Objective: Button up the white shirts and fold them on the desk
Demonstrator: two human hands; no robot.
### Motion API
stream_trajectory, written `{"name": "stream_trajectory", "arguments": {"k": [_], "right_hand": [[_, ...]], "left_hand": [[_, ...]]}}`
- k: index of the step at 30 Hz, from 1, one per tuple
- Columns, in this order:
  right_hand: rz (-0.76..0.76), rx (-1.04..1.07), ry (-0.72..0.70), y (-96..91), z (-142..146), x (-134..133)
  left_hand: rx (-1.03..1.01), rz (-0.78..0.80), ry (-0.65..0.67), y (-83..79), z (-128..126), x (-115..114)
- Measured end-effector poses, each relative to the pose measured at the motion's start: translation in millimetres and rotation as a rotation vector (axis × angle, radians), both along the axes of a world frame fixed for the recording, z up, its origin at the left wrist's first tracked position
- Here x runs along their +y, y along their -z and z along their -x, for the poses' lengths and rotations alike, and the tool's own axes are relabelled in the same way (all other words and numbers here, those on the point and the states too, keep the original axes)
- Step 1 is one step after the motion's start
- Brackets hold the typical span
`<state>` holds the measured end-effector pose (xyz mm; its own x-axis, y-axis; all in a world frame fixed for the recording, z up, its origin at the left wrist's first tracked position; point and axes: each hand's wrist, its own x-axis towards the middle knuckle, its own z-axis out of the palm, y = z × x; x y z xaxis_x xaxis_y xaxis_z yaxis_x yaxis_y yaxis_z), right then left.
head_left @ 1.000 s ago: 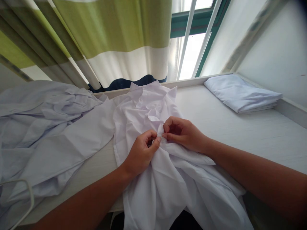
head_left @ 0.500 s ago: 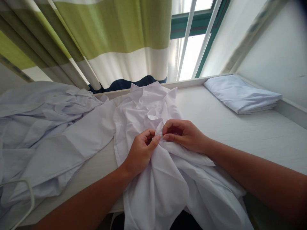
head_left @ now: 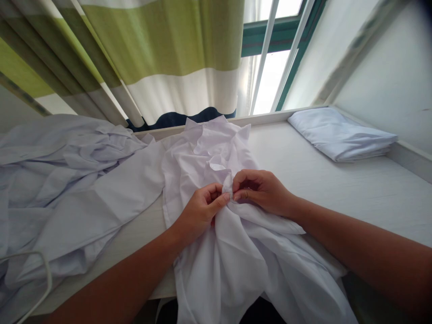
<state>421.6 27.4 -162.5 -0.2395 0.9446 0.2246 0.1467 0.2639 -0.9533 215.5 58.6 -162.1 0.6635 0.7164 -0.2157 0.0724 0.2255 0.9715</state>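
A white collared shirt (head_left: pixel 236 256) lies in front of me, its collar toward the window and its lower part hanging over the table's near edge. My left hand (head_left: pixel 207 207) pinches the front edge of the shirt between thumb and fingers. Right beside it, my right hand (head_left: pixel 261 191) is closed on the same strip of cloth, fingertips nearly meeting the left thumb. Whether a button sits between the fingertips is too small to tell. The cloth around both hands is gathered into loose folds.
A heap of crumpled white garments (head_left: pixel 67 180) covers the left of the white table (head_left: pixel 357 193). Folded white cloth (head_left: pixel 340 132) rests at the back right by the raised rim. A white cable (head_left: pixel 47 274) curves at lower left. Striped curtains (head_left: pixel 162 40) hang behind.
Both hands keep their pinch on the shirt's edge, with only slight finger movement. The whole view has shifted a little, so things appear slightly farther right.
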Motion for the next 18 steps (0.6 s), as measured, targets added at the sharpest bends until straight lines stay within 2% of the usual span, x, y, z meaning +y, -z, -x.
{"name": "stream_trajectory", "arguments": {"k": [5,10,13,16,18], "right_hand": [[0.016,-0.036,-0.046,-1.1,1,0],[0.033,-0.072,-0.055,-3.2,-2,0],[0.127,-0.14,-0.17,-12.5,-8,2],[0.221,-0.35,-0.349,-31.0,-16,0],[0.226,-0.499,-0.447,-47.6,-20,-7]], "left_hand": [[0.006,-0.033,0.047,-0.1,2,1],[-0.068,-0.069,-0.076,-2.0,-2,-3],[-0.065,-0.067,-0.152,-1.5,-1,-4],[-0.028,-0.128,-0.203,-3.6,1,-3],[-0.01,-0.189,-0.218,-7.5,3,-4]]}}
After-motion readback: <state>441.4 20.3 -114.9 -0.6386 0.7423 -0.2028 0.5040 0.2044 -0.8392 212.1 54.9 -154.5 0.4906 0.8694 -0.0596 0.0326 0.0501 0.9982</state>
